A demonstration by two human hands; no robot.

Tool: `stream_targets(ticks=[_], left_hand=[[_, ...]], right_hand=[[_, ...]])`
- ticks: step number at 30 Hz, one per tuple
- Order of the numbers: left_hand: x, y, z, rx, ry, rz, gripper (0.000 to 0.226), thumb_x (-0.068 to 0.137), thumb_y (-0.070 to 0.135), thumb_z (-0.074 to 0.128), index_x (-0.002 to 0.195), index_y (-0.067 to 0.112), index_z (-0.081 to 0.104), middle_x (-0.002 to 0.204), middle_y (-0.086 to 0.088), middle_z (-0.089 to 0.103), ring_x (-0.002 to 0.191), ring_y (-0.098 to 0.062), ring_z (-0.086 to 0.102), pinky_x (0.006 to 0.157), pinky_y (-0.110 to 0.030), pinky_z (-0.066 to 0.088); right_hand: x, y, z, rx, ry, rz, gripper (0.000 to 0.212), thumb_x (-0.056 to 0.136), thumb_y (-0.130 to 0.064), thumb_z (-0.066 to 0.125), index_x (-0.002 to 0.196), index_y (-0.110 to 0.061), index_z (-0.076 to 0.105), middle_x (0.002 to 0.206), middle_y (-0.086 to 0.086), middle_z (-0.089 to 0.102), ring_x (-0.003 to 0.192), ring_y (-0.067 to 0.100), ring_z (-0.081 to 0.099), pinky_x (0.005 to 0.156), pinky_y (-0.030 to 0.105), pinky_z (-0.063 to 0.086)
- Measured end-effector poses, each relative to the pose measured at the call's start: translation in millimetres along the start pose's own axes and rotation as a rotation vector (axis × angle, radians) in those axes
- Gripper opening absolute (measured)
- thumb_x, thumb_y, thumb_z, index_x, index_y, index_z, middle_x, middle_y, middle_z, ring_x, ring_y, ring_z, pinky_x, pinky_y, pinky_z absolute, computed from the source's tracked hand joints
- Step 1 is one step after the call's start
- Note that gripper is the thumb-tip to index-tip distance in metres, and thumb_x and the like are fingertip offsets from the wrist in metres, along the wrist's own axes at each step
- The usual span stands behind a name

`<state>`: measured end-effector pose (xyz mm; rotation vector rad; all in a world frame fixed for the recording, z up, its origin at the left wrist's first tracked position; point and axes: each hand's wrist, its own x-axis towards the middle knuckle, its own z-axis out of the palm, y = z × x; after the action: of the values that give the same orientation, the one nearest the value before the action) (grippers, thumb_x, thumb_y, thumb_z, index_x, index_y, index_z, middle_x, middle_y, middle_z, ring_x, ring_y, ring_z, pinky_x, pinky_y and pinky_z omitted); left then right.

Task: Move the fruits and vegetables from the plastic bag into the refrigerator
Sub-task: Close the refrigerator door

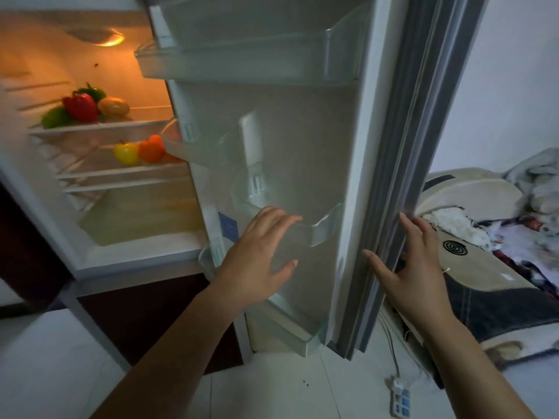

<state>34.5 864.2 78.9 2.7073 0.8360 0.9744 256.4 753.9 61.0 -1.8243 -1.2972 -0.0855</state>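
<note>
Reaching out, left hand (257, 255) spreads empty fingers near a door shelf (321, 229). Right hand (414, 267), fingers straight, touches the fridge door (302, 140) at its edge.

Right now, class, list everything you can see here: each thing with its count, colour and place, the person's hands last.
refrigerator: one, white, left, door open, lit inside
door shelves: several, clear, inside the open door
red pepper: one, red, upper shelf
green peppers: two, green, upper shelf, beside and behind the red one
potato: one, yellow-brown, upper shelf, right of the red pepper
yellow pepper: one, yellow, lower shelf
orange pepper: at least one, orange, lower shelf, partly hidden
bedding: heap, cream and patterned, right
coil: one, black, on the bedding
power strip: one, white, floor
left hand: open, at a door shelf
right hand: open, at the door's edge
</note>
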Motion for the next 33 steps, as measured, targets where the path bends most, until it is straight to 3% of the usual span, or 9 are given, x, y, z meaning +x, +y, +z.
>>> stream_targets(ticks=[5, 9, 15, 19, 22, 25, 27, 31, 33], left_hand=[[-13.4, 1.0, -4.0, -0.032, 0.049, -0.038, 0.055, 0.08, 0.032, 0.065, 0.128, 0.028, 0.038, 0.133, 0.007, 0.035, 0.134, -0.011, 0.028, 0.101, -0.027, 0.035], [-33.4, -4.9, -20.0, -0.085, 0.058, -0.051, 0.055, 0.079, 0.041, 0.064, 0.126, 0.027, 0.041, 0.135, 0.009, 0.035, 0.138, -0.008, 0.022, 0.11, -0.023, 0.022], [-79.7, -24.2, -62.7, -0.118, 0.038, -0.097, 0.058, 0.077, 0.051, 0.061, 0.128, 0.034, 0.038, 0.139, 0.023, 0.026, 0.141, 0.001, 0.009, 0.112, -0.026, 0.018], [-120.0, -43.0, -102.0, -0.132, -0.028, -0.196, 0.073, 0.078, 0.055, 0.061, 0.139, 0.04, 0.024, 0.148, 0.027, 0.012, 0.14, 0.001, 0.007, 0.113, -0.032, 0.018], [-150.2, -46.0, -128.1, -0.163, -0.003, -0.278, 0.079, 0.081, 0.049, 0.06, 0.144, 0.039, 0.015, 0.153, 0.024, 0.004, 0.139, 0.002, 0.007, 0.114, -0.033, 0.019], [-181.4, -37.6, -147.2, -0.193, 0.049, -0.263, 0.077, 0.083, 0.046, 0.058, 0.145, 0.039, 0.012, 0.153, 0.024, 0.002, 0.141, 0.002, 0.004, 0.114, -0.031, 0.016], [-203.8, -36.7, -158.2, -0.181, 0.079, -0.255, 0.077, 0.084, 0.046, 0.057, 0.144, 0.043, 0.008, 0.152, 0.028, -0.001, 0.141, 0.003, 0.0, 0.113, -0.026, 0.012], [-247.1, -49.6, -189.1, -0.167, 0.057, -0.306, 0.076, 0.085, 0.046, 0.056, 0.13, 0.061, -0.003, 0.133, 0.05, -0.01, 0.126, 0.025, -0.005, 0.097, -0.004, 0.004], [-261.2, -60.5, -203.7, -0.174, 0.061, -0.332, 0.076, 0.085, 0.046, 0.057, 0.132, 0.06, -0.002, 0.139, 0.045, -0.005, 0.126, 0.024, -0.003, 0.1, -0.007, 0.006]], right_hand=[[-19.0, -10.5, 2.5, 0.014, -0.026, 0.01, 0.078, 0.079, -0.042, 0.065, 0.143, -0.023, 0.024, 0.153, -0.004, 0.007, 0.138, 0.022, 0.024, 0.103, 0.044, 0.039], [-45.2, -29.0, 7.3, 0.034, -0.029, -0.008, 0.078, 0.079, -0.037, 0.067, 0.143, -0.021, 0.025, 0.154, -0.004, 0.005, 0.141, 0.022, 0.017, 0.106, 0.048, 0.036], [-102.5, -77.9, 9.6, 0.132, -0.03, 0.007, 0.081, 0.077, -0.04, 0.064, 0.144, -0.03, 0.019, 0.151, -0.009, 0.013, 0.135, 0.019, 0.031, 0.1, 0.051, 0.043], [-137.7, -118.4, 10.2, 0.166, -0.04, 0.01, 0.083, 0.077, -0.039, 0.066, 0.145, -0.027, 0.019, 0.143, -0.007, 0.034, 0.125, 0.007, 0.04, 0.101, 0.041, 0.042], [-155.1, -146.4, 18.0, 0.13, -0.124, -0.048, 0.086, 0.078, -0.045, 0.063, 0.146, -0.033, 0.013, 0.148, -0.014, 0.029, 0.131, 0.003, 0.033, 0.106, 0.034, 0.037], [-172.0, -182.9, 38.1, 0.109, -0.259, -0.205, 0.08, 0.08, -0.043, 0.065, 0.136, -0.05, 0.008, 0.137, -0.036, 0.017, 0.122, -0.025, 0.016, 0.099, 0.0, 0.019], [-182.5, -206.3, 57.4, 0.128, -0.329, -0.27, 0.083, 0.08, -0.044, 0.065, 0.139, -0.049, 0.006, 0.138, -0.04, 0.016, 0.122, -0.029, 0.012, 0.094, -0.007, 0.016], [-198.3, -244.2, 98.9, 0.164, -0.406, -0.351, 0.087, 0.081, -0.049, 0.062, 0.146, -0.039, 0.005, 0.152, -0.024, 0.015, 0.137, -0.006, 0.017, 0.111, 0.023, 0.027], [-201.3, -261.9, 118.5, 0.147, -0.426, -0.405, 0.085, 0.082, -0.051, 0.059, 0.147, -0.035, 0.006, 0.154, -0.019, 0.012, 0.139, -0.004, 0.013, 0.113, 0.026, 0.025]])
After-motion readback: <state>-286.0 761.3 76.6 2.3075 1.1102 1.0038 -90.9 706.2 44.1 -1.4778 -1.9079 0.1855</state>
